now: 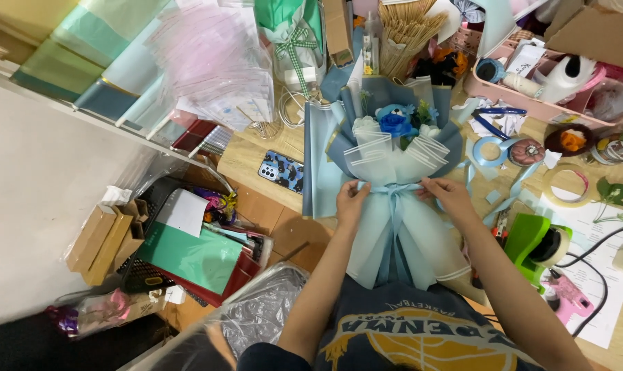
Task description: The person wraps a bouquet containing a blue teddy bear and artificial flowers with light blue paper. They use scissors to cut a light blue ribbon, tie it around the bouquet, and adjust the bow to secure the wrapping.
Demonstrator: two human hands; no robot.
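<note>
Nearest the camera, the bouquet [392,172] pointed lengthwise away on the worktop [256,154]; left hand [351,200] and right hand [447,195] pinched its ribbon [392,189] from either side, equally near.

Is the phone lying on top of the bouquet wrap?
No, the phone lies on the wooden table, left of the blue bouquet and apart from it.

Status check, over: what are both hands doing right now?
Left hand and right hand pinch the pale blue ribbon at the bouquet waist. Grip closed both sides. Nothing between them.
</note>
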